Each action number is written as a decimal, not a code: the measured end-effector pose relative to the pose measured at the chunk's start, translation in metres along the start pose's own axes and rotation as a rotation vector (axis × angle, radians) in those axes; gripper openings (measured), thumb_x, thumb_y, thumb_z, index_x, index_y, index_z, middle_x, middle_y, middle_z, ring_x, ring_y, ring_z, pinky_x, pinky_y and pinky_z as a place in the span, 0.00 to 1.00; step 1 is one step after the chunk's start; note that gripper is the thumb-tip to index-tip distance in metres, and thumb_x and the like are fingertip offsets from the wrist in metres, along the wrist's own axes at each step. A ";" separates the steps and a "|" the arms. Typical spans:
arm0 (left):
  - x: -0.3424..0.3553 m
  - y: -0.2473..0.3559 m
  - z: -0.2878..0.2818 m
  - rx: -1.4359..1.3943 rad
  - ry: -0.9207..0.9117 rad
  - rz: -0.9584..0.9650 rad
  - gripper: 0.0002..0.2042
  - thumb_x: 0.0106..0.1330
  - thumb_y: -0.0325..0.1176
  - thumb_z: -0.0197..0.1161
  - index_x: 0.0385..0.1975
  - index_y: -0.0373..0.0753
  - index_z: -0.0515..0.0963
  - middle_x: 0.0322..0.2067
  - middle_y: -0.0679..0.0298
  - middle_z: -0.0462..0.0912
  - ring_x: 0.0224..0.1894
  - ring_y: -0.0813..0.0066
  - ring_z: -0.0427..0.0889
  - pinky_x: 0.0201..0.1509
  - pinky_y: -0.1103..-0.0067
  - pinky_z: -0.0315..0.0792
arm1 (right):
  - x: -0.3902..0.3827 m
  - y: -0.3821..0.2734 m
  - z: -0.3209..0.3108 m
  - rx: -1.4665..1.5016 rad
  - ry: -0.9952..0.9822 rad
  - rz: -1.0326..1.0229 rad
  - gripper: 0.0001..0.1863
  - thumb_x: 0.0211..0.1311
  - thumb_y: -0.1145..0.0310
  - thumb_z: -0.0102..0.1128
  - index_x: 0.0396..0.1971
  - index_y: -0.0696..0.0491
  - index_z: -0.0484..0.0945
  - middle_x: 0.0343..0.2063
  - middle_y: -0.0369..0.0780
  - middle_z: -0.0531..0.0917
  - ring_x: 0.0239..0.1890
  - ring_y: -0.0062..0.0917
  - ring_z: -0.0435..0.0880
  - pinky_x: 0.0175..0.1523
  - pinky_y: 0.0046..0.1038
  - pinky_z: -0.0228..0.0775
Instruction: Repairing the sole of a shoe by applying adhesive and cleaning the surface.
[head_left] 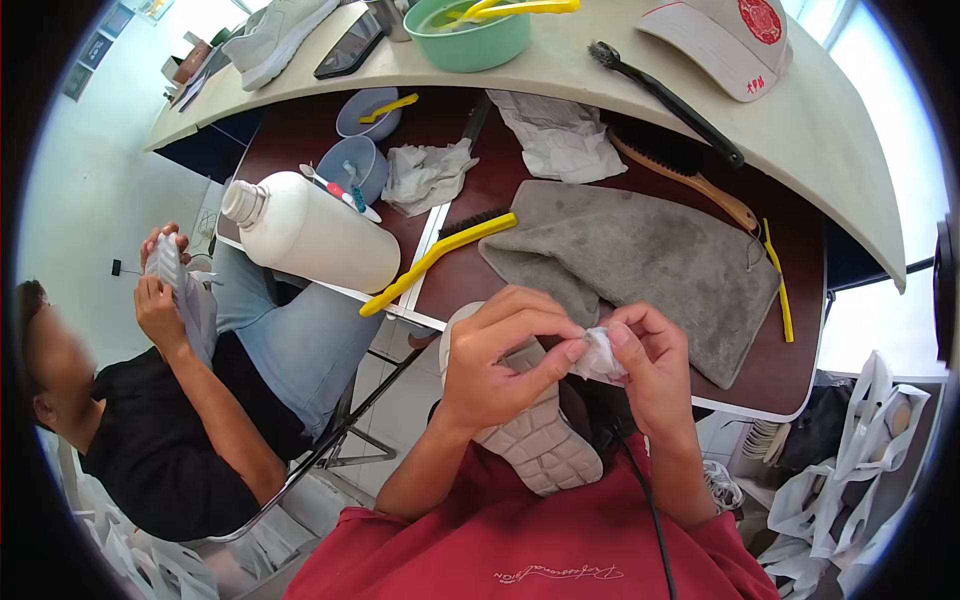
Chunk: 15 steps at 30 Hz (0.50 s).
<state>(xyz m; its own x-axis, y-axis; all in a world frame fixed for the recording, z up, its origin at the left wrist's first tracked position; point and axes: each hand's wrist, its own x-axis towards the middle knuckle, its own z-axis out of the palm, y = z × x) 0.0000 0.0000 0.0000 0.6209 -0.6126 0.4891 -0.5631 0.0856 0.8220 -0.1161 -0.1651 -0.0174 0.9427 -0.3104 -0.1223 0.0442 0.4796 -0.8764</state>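
My left hand [498,362] and my right hand [655,365] meet above my lap, fingers pinched on a crumpled white tissue [598,358] between them. Below the hands, a beige shoe [545,440] rests with its blocky sole facing up, partly hidden by my left hand and wrist. Just beyond my fingers a grey cloth [640,250] lies folded on the dark red table. A yellow-handled brush [438,262] lies to the left of the cloth.
A white bottle [315,238] lies near two blue bowls [355,165] and crumpled tissues [430,175]. A wooden brush [690,175] lies behind the cloth. On the pale counter are a green basin [468,45], black brush [670,100] and cap [715,35]. At left, a person [170,430] holds a shoe.
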 end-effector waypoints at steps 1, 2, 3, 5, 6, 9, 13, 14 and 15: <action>0.002 0.002 0.000 0.003 0.008 -0.017 0.11 0.56 0.26 0.77 0.39 0.36 0.87 0.38 0.58 0.87 0.40 0.66 0.86 0.45 0.75 0.79 | 0.000 -0.002 0.003 -0.018 0.024 -0.018 0.09 0.75 0.68 0.64 0.43 0.59 0.80 0.35 0.35 0.85 0.37 0.14 0.82 0.43 0.19 0.74; 0.003 0.005 0.000 0.005 0.015 -0.033 0.09 0.56 0.25 0.76 0.37 0.36 0.87 0.36 0.60 0.87 0.39 0.66 0.86 0.45 0.75 0.79 | 0.001 -0.002 0.005 -0.036 0.048 -0.036 0.08 0.75 0.69 0.64 0.43 0.60 0.80 0.35 0.35 0.85 0.37 0.14 0.82 0.43 0.19 0.74; 0.006 0.008 0.002 0.005 0.014 -0.031 0.09 0.56 0.25 0.76 0.37 0.36 0.87 0.36 0.60 0.87 0.39 0.66 0.86 0.45 0.75 0.79 | 0.002 -0.003 0.005 -0.036 0.049 -0.038 0.08 0.75 0.69 0.64 0.43 0.60 0.80 0.35 0.35 0.85 0.37 0.14 0.82 0.43 0.19 0.74; 0.009 0.014 0.007 -0.008 0.076 -0.039 0.09 0.56 0.24 0.77 0.36 0.36 0.87 0.35 0.60 0.87 0.38 0.67 0.85 0.42 0.75 0.77 | 0.004 -0.003 0.004 -0.092 0.055 -0.086 0.08 0.74 0.71 0.64 0.43 0.60 0.79 0.35 0.35 0.85 0.38 0.14 0.82 0.43 0.20 0.74; 0.007 0.010 0.008 -0.006 0.077 -0.038 0.09 0.56 0.24 0.77 0.36 0.36 0.87 0.35 0.60 0.87 0.38 0.67 0.85 0.42 0.75 0.77 | 0.005 -0.003 0.005 -0.092 0.053 -0.087 0.08 0.74 0.71 0.64 0.43 0.60 0.79 0.35 0.35 0.85 0.38 0.14 0.82 0.43 0.20 0.74; 0.002 -0.001 0.009 0.066 0.083 0.013 0.08 0.56 0.25 0.77 0.35 0.36 0.87 0.35 0.61 0.87 0.36 0.68 0.85 0.40 0.76 0.76 | 0.005 -0.001 0.006 -0.078 0.053 -0.125 0.08 0.73 0.72 0.65 0.43 0.61 0.79 0.36 0.36 0.85 0.39 0.15 0.83 0.45 0.20 0.75; 0.002 -0.002 0.010 0.077 0.108 0.053 0.08 0.55 0.25 0.78 0.34 0.37 0.88 0.33 0.62 0.88 0.35 0.68 0.85 0.39 0.76 0.76 | 0.002 0.002 0.011 -0.018 0.093 -0.145 0.07 0.72 0.73 0.65 0.44 0.60 0.79 0.38 0.37 0.85 0.41 0.16 0.83 0.47 0.21 0.76; 0.001 -0.002 0.010 0.094 0.107 0.085 0.08 0.54 0.25 0.78 0.33 0.37 0.88 0.32 0.62 0.88 0.34 0.68 0.85 0.38 0.76 0.76 | 0.002 0.003 0.012 -0.017 0.107 -0.157 0.07 0.72 0.74 0.65 0.44 0.60 0.79 0.39 0.38 0.85 0.42 0.17 0.83 0.48 0.22 0.76; 0.001 -0.003 0.011 0.094 0.108 0.084 0.08 0.54 0.25 0.78 0.33 0.37 0.88 0.32 0.62 0.88 0.34 0.68 0.85 0.38 0.76 0.76 | 0.001 0.003 0.013 -0.018 0.106 -0.157 0.07 0.72 0.74 0.65 0.44 0.60 0.79 0.39 0.38 0.85 0.42 0.17 0.83 0.48 0.22 0.76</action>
<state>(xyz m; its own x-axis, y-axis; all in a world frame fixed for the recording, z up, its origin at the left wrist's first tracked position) -0.0037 -0.0090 -0.0052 0.6214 -0.5177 0.5881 -0.6612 0.0562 0.7481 -0.1103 -0.1531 -0.0139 0.8846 -0.4653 -0.0314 0.1808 0.4042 -0.8966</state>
